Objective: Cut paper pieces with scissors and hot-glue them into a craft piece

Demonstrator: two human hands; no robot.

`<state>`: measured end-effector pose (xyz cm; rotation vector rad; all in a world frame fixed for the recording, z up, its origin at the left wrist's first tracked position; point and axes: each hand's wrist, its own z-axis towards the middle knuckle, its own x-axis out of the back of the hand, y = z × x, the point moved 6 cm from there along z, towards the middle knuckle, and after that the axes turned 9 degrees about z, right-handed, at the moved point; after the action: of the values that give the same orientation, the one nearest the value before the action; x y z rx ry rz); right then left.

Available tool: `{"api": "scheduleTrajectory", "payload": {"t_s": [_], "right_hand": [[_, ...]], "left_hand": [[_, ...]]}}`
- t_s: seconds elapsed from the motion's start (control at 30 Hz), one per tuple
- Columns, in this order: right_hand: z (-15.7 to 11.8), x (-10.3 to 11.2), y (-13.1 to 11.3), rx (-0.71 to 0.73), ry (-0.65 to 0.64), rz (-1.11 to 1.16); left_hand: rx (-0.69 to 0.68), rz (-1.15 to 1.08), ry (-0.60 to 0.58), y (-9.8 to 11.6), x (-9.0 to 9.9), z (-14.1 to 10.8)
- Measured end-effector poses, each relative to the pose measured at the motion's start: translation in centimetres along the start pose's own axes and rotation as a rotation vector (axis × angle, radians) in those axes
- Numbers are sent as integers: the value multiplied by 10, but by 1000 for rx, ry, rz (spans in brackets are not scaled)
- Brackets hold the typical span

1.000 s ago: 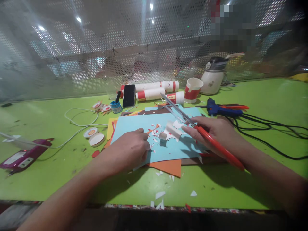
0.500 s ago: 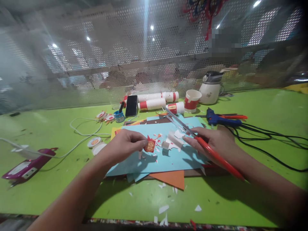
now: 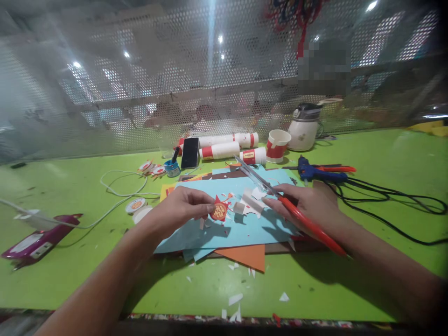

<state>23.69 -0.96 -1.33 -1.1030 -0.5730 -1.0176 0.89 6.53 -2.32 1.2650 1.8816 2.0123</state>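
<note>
Presently, the bare left hand (image 3: 185, 203) pinches a small red paper cut-out with pointed edges and a gold emblem (image 3: 220, 211) between thumb and fingertips, the piece jutting out to the right of that pinch. Directly below it lies a light-blue rectangular paper sheet (image 3: 217, 235). Right of the pinch, the bare right hand (image 3: 310, 203) is closed around long metal scissors with red handles (image 3: 301, 217), the blades slanting forward and leftward from the grip; how far they are parted, I cannot tell. Between both grips sit curled white paper scraps (image 3: 254, 203). Beyond the left hand stand a small blue jar (image 3: 172, 169) and a flat black phone (image 3: 190, 153); beyond the right hand, just rightward, rests a dark-blue glue gun (image 3: 320, 175).
</note>
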Motion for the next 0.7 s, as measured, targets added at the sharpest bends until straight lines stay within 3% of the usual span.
{"api": "scheduleTrajectory", "payload": {"t_s": [0.3,0.7], "right_hand": [[5,7,3,-56,14,-51],[7,18,4,-122,8,-39]], "left_hand": [[72,-37,11,-12,-11,8],[34,131,-87,13,-15,11]]}}
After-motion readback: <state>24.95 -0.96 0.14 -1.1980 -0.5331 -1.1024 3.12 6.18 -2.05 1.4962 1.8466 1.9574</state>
